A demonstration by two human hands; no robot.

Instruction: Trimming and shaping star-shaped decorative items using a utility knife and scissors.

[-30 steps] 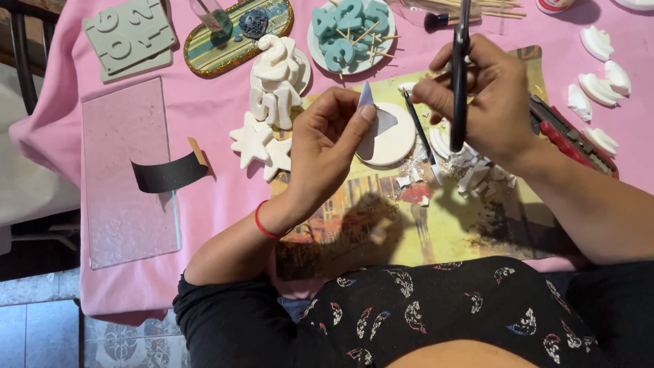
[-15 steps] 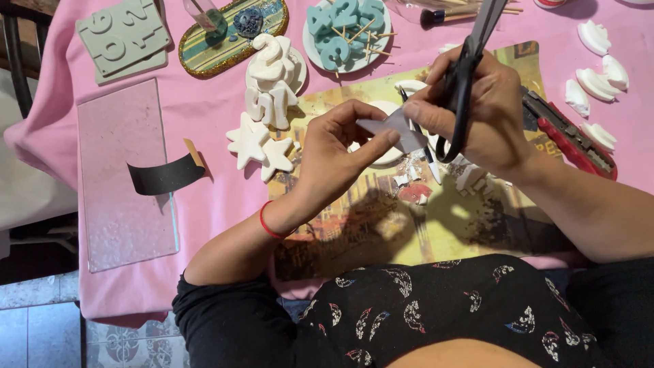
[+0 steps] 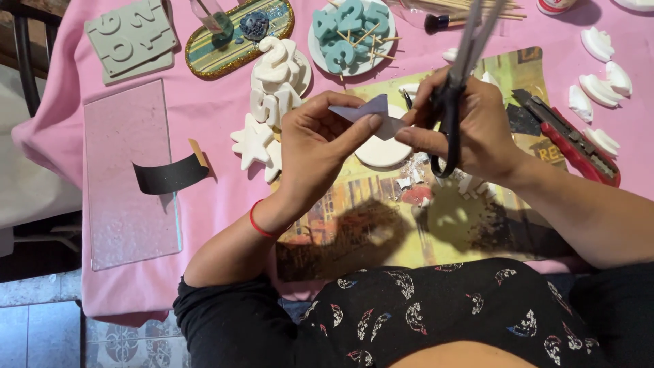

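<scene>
Biggest risk I'd say is the scissors (image 3: 455,88) nicking a fingertip, since the left hand (image 3: 315,146) has its fingers (image 3: 360,128) pinching the little grey-blue paper scrap (image 3: 371,111) right beside the right hand (image 3: 473,123), both raised above the counter (image 3: 218,197). The scrap could also slip, it's only caught at one edge between thumb and fingertips. Right hand is curled through the black handles, blades pointing up and away and looking nearly closed, wrist cocked, its forefinger reaching over to touch the scrap

Both forearms angled inward, left hand (image 3: 320,146) pinching with thumb and fingers, right hand (image 3: 470,126) curled closed, fingertips nearly meeting
</scene>
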